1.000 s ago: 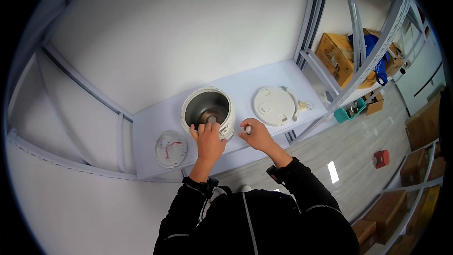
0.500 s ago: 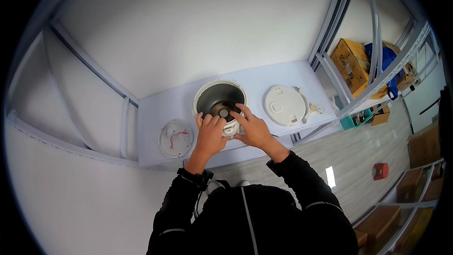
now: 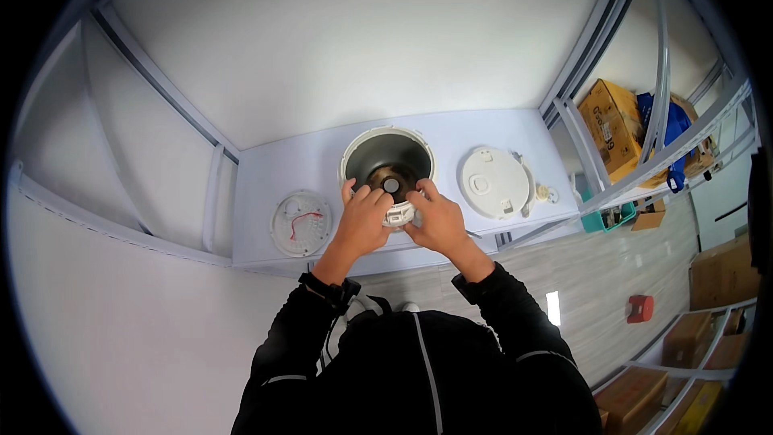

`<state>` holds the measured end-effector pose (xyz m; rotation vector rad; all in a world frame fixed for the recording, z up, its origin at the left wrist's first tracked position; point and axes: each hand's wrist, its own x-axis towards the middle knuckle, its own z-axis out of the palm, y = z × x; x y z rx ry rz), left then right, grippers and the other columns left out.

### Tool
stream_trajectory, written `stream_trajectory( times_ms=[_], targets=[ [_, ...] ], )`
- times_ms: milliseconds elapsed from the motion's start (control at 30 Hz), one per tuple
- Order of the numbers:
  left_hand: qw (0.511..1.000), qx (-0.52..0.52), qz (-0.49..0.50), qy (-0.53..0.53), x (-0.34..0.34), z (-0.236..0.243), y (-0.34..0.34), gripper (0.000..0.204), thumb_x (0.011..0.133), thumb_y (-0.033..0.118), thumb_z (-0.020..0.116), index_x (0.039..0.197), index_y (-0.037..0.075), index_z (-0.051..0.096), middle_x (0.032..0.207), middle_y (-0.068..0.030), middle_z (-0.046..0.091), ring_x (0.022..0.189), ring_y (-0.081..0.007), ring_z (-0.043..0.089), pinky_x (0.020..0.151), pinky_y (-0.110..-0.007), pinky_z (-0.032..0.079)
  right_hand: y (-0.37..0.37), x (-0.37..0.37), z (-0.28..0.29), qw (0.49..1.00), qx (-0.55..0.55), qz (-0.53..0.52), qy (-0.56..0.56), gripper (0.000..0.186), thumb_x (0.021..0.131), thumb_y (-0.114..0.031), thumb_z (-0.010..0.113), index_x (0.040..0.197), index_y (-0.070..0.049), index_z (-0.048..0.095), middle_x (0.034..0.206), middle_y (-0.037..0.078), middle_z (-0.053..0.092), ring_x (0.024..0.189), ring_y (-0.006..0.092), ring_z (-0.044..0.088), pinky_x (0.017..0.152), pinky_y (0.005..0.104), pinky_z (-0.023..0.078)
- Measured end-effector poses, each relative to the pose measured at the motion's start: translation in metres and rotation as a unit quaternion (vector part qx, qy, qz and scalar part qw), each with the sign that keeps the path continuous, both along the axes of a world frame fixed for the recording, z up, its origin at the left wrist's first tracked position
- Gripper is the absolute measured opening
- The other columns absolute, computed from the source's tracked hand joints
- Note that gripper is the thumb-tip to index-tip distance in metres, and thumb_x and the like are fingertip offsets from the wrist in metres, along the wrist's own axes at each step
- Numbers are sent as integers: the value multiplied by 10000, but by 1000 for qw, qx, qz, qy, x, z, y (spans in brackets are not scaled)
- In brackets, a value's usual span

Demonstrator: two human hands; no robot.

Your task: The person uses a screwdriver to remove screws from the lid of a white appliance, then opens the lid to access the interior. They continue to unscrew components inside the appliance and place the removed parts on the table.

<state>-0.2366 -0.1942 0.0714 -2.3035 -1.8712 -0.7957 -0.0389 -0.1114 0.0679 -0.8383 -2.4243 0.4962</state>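
Note:
A white rice cooker body [image 3: 386, 147] stands upright on the table before me, its open top showing a grey inner wall and a brownish bottom with a round centre piece. My left hand [image 3: 364, 219] is closed on the near-left part of its rim, fingers curled over the edge. Opposite it, my right hand [image 3: 440, 222] grips the near-right rim, thumb low on the outside and fingers over the top. Between both hands a white latch-like front piece [image 3: 398, 215] shows. The fingertips inside are partly hidden.
On the white table [image 3: 266, 177], a round white base plate [image 3: 302, 234] with a red wire lies at left. A round white lid [image 3: 493, 184] lies at right beside a small cream part [image 3: 544, 193]. Metal posts frame the table; cardboard boxes [image 3: 609, 130] stand beyond.
My right fingers have drawn back from the cooker's inside toward its rim. Both hands stay at the near side of the cooker. The whole view has shifted slightly.

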Motion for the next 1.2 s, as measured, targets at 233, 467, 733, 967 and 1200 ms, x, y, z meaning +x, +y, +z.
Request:
stream_trajectory(
  times_ms=[233, 467, 733, 967, 1200],
  targets=[
    [1000, -9, 22, -13, 5, 3, 2, 383, 721, 216, 913, 982, 104, 656, 967, -59, 625, 1013, -302, 585, 1157, -589, 295, 2, -1, 0, 999, -7, -3, 42, 674, 716, -154, 906, 1340, -119, 653, 1476, 133, 551, 1027, 365, 742, 763, 445, 612],
    [997, 8, 70, -13, 18, 4, -1, 387, 690, 208, 928, 962, 115, 669, 933, -49, 627, 950, -293, 583, 1043, -495, 362, -8, 15, 8, 971, -88, -103, 197, 656, 736, 68, 698, 1384, 14, 611, 1515, 227, 499, 989, 345, 713, 800, 399, 591],
    [992, 32, 115, 28, 28, 0, 9, 444, 709, 351, 939, 968, 113, 666, 935, -57, 649, 929, -281, 573, 934, -440, 361, -27, 79, 76, 898, -293, -126, 305, 216, 732, 55, 598, 928, 19, 682, 914, 100, 738, 733, 169, 662, 674, 297, 526],
    [986, 3, 150, 71, 43, 1, 20, 469, 721, 426, 930, 962, 119, 670, 917, -54, 660, 852, -275, 587, 825, -419, 376, -25, 101, 48, 839, -279, -176, 432, 119, 880, -50, 631, 954, 15, 697, 811, 108, 749, 727, 120, 695, 608, 247, 519],
    [980, 42, 168, 99, 50, -8, 22, 480, 722, 452, 920, 937, 122, 646, 862, -48, 623, 822, -274, 597, 746, -422, 393, -29, 121, 33, 859, -346, -114, 360, 147, 1041, -105, 682, 1049, 39, 708, 975, 119, 780, 758, 136, 706, 677, 279, 594]
  ],
)
